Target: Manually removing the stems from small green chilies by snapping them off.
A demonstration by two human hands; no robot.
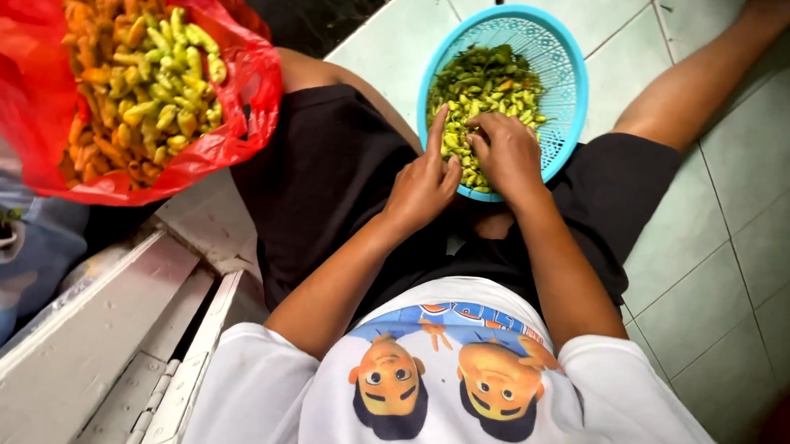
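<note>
Resting between the spread legs on the pale green tiled floor (729,290), a turquoise plastic colander (568,87) is kept within easy reach, filled with small green and yellow chillies (486,79). Left hand (423,183): forefinger extended into the heap, remaining fingers curled. Right hand (505,151): fingertips pressed together, pinching a chilli. Red plastic bag (240,109) of further chillies, mouth folded open, set beside the left leg.
</note>
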